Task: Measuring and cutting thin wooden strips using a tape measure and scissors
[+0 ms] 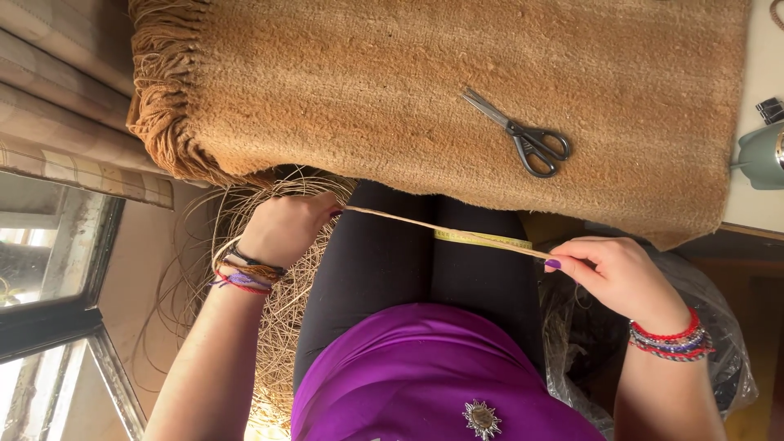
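Left grip (286, 227) closed, fingers pinched on one end of a pale straw strand (445, 229). Strand runs taut across the lap, over black-clad thighs (392, 261), to the right grip (616, 273), also closed, thumb and forefinger nipping the far end. A yellow measuring tape (482, 238) lies on the thigh just under the strand. Loose coil of straw fibre (269, 327) beside the left wrist. Above the hands, a coarse brown woven mat (408, 73) carries grey-handled scissors (523, 135), well apart from both hands. Clear plastic bag (719, 343) under the right forearm.
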